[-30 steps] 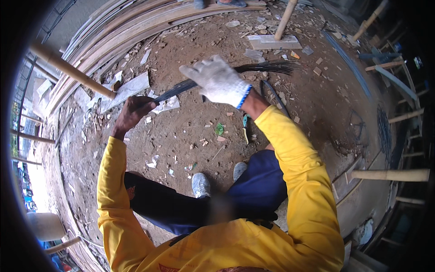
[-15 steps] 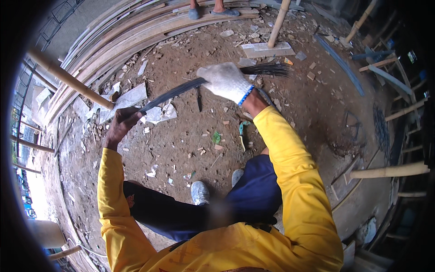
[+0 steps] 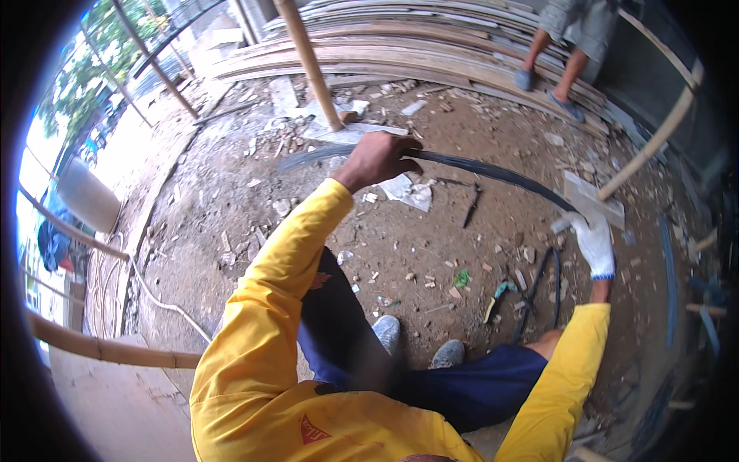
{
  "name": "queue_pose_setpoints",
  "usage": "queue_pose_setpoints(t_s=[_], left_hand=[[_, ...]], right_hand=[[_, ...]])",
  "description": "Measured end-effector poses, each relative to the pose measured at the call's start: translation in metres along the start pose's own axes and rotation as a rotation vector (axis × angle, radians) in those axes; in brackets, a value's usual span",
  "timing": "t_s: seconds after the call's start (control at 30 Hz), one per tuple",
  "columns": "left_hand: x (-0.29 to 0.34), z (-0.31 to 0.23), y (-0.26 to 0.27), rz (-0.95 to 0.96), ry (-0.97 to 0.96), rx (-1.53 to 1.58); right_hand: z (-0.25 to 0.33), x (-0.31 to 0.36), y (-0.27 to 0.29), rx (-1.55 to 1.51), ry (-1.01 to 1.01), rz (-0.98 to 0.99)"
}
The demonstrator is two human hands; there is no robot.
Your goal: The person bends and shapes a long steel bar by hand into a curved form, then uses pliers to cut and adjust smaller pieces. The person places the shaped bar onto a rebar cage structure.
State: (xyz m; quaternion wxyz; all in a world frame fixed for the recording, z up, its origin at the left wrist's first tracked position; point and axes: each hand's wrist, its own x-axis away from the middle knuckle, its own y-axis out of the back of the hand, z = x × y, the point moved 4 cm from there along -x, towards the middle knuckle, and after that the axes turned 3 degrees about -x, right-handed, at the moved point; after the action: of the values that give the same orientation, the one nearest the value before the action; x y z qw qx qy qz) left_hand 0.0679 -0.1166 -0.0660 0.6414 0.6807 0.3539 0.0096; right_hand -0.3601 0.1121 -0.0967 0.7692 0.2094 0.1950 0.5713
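Observation:
A long bundle of thin dark wires (image 3: 493, 171) stretches in a shallow arc between my two hands, above the dirt ground. My bare left hand (image 3: 382, 160) is closed around it, and loose wire ends fan out past that hand to the left. At the bundle's right end, my right hand (image 3: 593, 242), in a white knit glove with a blue cuff edge, is closed on the wires. Below the bundle lie a dark T-shaped metal tool (image 3: 471, 206), pliers (image 3: 500, 297) with teal and yellow on them, and a bent dark strip (image 3: 556, 285) near my right knee.
Long wooden planks (image 3: 400, 50) are stacked at the back, where another person's legs (image 3: 566, 73) stand. Bamboo poles (image 3: 308, 65) rise at the back and right (image 3: 654, 142). A bamboo bar (image 3: 115, 350) crosses at left. Paper scraps and rubble litter the ground.
My view has swung left. The hands are farther apart: my left now grips the wire bundle short of its fanned left end, and my gloved right hand is at its right end.

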Motion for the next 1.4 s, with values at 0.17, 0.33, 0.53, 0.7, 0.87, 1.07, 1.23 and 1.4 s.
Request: queue_pose_setpoints(t_s=[0.17,0.33,0.53,0.7,0.87,1.07,1.23,1.4], left_hand=[[0.008,0.039,0.034,-0.249,0.378,-0.329],[0.038,0.091,0.042,-0.278,0.687,-0.434],[0.034,0.101,0.004,-0.041,0.840,-0.036],[0.029,0.091,-0.008,-0.219,0.581,0.077],[0.036,0.106,-0.018,-0.010,0.663,0.056],[0.040,0.125,-0.024,0.014,0.741,-0.113],[0.050,0.137,-0.029,0.152,0.661,-0.236],[0.050,0.128,-0.043,0.436,0.454,-0.102]], right_hand=[[-0.012,0.012,0.029,-0.033,0.157,-0.119],[-0.023,0.023,0.041,-0.012,0.029,-0.168],[-0.023,0.015,0.008,-0.393,-0.127,-0.091],[-0.029,0.001,0.004,-0.539,-0.149,-0.108],[-0.045,0.000,0.010,-0.483,-0.169,-0.116],[-0.047,0.001,0.019,-0.230,-0.158,-0.141],[-0.031,0.003,0.018,-0.163,-0.033,-0.106],[-0.025,0.002,0.018,-0.114,-0.045,-0.076]])
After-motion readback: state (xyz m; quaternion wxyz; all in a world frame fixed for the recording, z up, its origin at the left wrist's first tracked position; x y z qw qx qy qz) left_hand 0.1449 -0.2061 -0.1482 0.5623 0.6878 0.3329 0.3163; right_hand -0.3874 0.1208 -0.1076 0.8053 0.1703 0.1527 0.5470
